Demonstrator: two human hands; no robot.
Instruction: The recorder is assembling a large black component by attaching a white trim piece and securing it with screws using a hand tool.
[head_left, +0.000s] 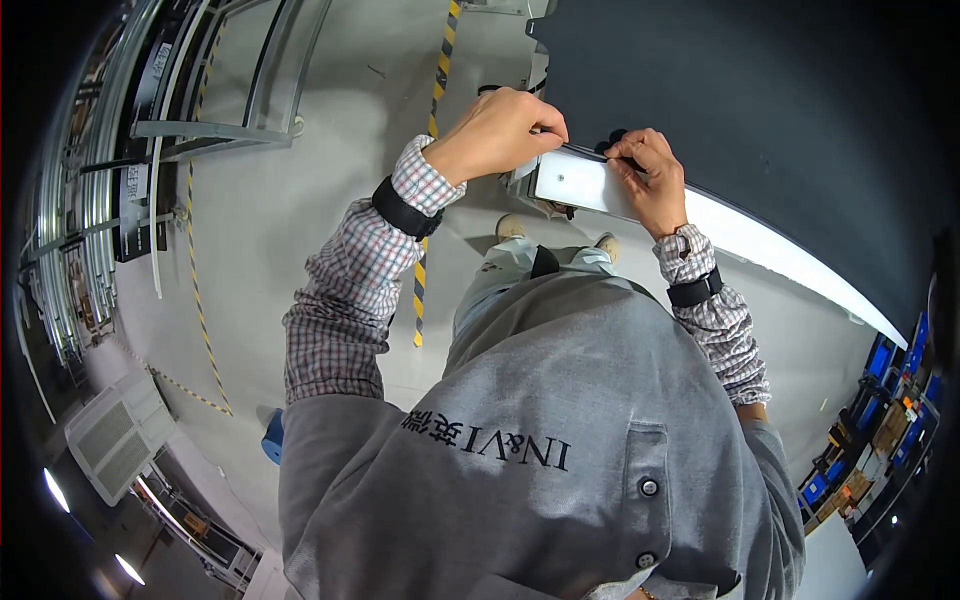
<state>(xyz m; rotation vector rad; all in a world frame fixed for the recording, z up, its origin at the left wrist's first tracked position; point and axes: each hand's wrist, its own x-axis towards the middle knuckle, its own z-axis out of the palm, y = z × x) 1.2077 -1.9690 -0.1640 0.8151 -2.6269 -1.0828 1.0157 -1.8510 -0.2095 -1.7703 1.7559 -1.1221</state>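
A large dark panel (760, 110) with a long white edge strip (590, 185) fills the upper right. My left hand (498, 130) is curled over the strip's near end at the panel's corner, fingers closed on it. My right hand (652, 180) rests on the strip a little to the right. Its thumb and fingers pinch a small black part (617, 138) at the panel's edge. Both wrists wear black bands over checked sleeves. My grey vest (540, 450) covers the lower part of the view.
The grey floor carries yellow-black hazard tape (437, 90). Metal racks (90, 200) line the left side and a white vented unit (115, 435) stands at the lower left. Blue bins (880, 400) are stacked at the right. My shoes (512, 227) are below the panel corner.
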